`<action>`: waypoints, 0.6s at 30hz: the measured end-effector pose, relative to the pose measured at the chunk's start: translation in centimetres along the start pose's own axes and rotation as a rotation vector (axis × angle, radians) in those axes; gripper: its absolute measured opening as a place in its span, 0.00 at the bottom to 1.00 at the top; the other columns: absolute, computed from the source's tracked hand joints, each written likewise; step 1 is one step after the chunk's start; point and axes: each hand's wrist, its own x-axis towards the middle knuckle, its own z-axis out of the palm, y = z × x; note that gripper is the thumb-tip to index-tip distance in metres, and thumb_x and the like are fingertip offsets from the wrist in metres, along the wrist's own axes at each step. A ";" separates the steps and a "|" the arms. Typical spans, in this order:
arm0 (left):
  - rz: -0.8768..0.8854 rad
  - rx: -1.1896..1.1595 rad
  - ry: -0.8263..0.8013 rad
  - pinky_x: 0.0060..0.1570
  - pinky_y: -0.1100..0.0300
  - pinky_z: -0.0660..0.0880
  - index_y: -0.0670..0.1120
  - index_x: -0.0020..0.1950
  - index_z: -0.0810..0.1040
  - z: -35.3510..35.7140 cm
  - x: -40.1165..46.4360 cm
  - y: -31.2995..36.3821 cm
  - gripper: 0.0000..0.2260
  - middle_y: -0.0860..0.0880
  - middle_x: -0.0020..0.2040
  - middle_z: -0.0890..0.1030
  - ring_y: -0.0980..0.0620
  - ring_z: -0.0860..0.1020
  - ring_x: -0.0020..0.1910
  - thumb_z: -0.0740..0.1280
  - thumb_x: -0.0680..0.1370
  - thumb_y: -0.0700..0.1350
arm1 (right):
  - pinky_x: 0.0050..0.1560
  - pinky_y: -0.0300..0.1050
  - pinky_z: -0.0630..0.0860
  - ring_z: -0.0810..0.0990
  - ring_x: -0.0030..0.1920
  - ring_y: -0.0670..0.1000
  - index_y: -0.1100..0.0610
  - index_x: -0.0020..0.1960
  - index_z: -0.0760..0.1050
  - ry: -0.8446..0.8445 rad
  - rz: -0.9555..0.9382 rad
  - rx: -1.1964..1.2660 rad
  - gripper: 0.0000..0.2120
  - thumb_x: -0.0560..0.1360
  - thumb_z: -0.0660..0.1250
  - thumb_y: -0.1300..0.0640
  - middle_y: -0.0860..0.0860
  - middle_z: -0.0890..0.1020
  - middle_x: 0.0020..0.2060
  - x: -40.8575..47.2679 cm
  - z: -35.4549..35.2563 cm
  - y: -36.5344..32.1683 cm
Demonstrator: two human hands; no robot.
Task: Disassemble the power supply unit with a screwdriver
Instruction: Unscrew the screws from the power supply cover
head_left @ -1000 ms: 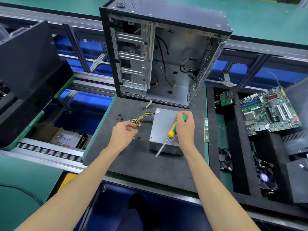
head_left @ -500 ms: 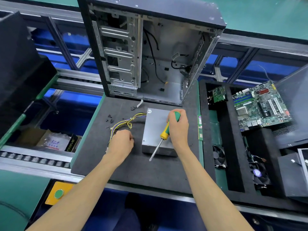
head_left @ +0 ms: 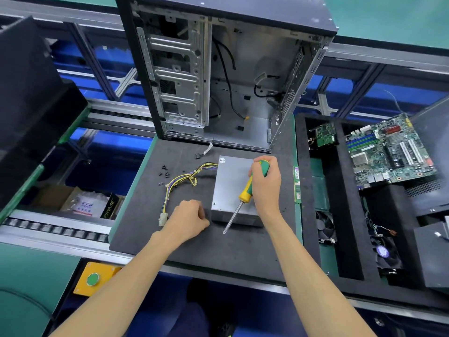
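The right hand is wrapped round the green-and-yellow handle of the screwdriver, whose shaft slants down past the near edge of the power supply unit with its tip over the foam mat, not seated in any screw. The left hand lies just beside the unit's near left corner with fingers curled — whether it pinches anything, I cannot tell. The grey box sits flat under the right hand, lid still on; a screw head shows near its near left corner, so the casing itself looks unopened. Its wire harness trails beyond the left hand, ending in a white connector. Loose black screws lie further out — with the emptied computer case standing beyond both hands, extraction seems done and opening the unit remains.
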 end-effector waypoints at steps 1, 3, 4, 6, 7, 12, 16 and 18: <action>0.022 0.007 -0.025 0.39 0.58 0.74 0.52 0.36 0.76 0.2 -0.3 0.0 0.04 0.53 0.38 0.80 0.49 0.78 0.41 0.69 0.69 0.46 | 0.32 0.31 0.71 0.72 0.32 0.41 0.50 0.45 0.72 0.000 0.000 0.003 0.04 0.71 0.62 0.55 0.46 0.77 0.35 0.0 0.0 0.0; 0.065 0.017 -0.063 0.39 0.59 0.72 0.53 0.35 0.75 0.4 -0.8 -0.1 0.04 0.55 0.37 0.78 0.51 0.77 0.40 0.67 0.69 0.45 | 0.32 0.31 0.71 0.72 0.31 0.40 0.51 0.45 0.72 0.000 0.002 0.012 0.03 0.71 0.62 0.56 0.42 0.76 0.33 -0.1 -0.1 -0.2; 0.084 0.018 -0.072 0.40 0.60 0.73 0.53 0.36 0.75 0.5 -1.0 -0.3 0.05 0.55 0.37 0.78 0.51 0.78 0.40 0.67 0.70 0.44 | 0.31 0.31 0.70 0.72 0.31 0.39 0.52 0.45 0.72 0.002 0.006 0.018 0.04 0.71 0.61 0.57 0.41 0.77 0.32 -0.1 -0.1 -0.3; 0.117 0.008 -0.068 0.41 0.62 0.73 0.54 0.37 0.75 0.7 -1.3 -0.5 0.07 0.56 0.36 0.78 0.53 0.78 0.40 0.66 0.71 0.42 | 0.30 0.34 0.70 0.72 0.31 0.40 0.51 0.46 0.72 0.014 0.033 0.040 0.05 0.71 0.60 0.57 0.41 0.77 0.31 -0.2 -0.2 -0.5; 0.127 0.000 -0.058 0.39 0.65 0.71 0.55 0.37 0.75 0.7 -1.4 -0.7 0.08 0.56 0.36 0.77 0.54 0.78 0.40 0.66 0.71 0.41 | 0.29 0.36 0.70 0.72 0.31 0.42 0.51 0.46 0.73 0.022 0.057 0.057 0.06 0.71 0.60 0.56 0.43 0.77 0.32 -0.3 -0.2 -0.7; 0.151 -0.022 -0.008 0.36 0.74 0.64 0.59 0.35 0.72 0.9 -1.9 -1.3 0.13 0.58 0.37 0.76 0.62 0.75 0.37 0.71 0.71 0.42 | 0.23 0.38 0.67 0.74 0.29 0.47 0.49 0.50 0.72 0.036 0.167 0.148 0.09 0.71 0.58 0.52 0.48 0.78 0.33 -0.6 -0.5 -1.3; 0.169 -0.021 0.002 0.37 0.73 0.64 0.59 0.39 0.73 1.0 -2.2 -1.6 0.12 0.57 0.39 0.75 0.61 0.74 0.37 0.73 0.70 0.43 | 0.23 0.38 0.68 0.74 0.28 0.47 0.51 0.50 0.71 0.032 0.179 0.191 0.09 0.72 0.58 0.53 0.48 0.78 0.32 -0.6 -0.6 -1.5; 0.189 -0.013 -0.006 0.37 0.72 0.64 0.57 0.42 0.75 1.0 -2.1 -1.8 0.11 0.57 0.41 0.74 0.61 0.74 0.38 0.72 0.70 0.42 | 0.23 0.39 0.68 0.74 0.28 0.47 0.51 0.51 0.70 0.026 0.180 0.196 0.09 0.72 0.59 0.52 0.49 0.78 0.33 -0.6 -0.7 -1.4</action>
